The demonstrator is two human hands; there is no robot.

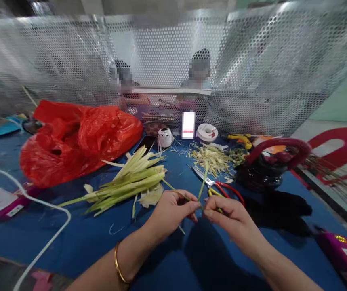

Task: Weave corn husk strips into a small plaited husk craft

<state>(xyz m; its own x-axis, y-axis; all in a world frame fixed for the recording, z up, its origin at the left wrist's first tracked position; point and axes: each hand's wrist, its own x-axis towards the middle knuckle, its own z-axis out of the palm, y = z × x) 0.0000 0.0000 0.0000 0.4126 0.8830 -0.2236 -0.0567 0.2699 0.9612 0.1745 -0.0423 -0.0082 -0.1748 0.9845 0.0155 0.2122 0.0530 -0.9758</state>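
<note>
My left hand (175, 205) and my right hand (230, 212) meet over the blue table (85, 252), fingertips almost touching. Both pinch a thin green husk strip (202, 186), one end of which stands up between them. Another length slants from the left fingers toward the pile of pale green husks, apparently corn husks (133, 180), left of my hands. Red-handled scissors (211, 182) lie with blades parted just beyond my right hand. A yellow-handled tool (214, 193), partly hidden by that hand, lies beside them. A gold bangle (117, 262) circles my left wrist.
A red plastic bag (79, 141) fills the back left. Behind stand white string (165, 138), a tape roll (207, 132), a lit phone screen (188, 124) and husk scraps (211, 157). A dark pot-like object (261, 176) is at right; a white cable (47, 242) curves left. Two people sit beyond the perforated screen (164, 48).
</note>
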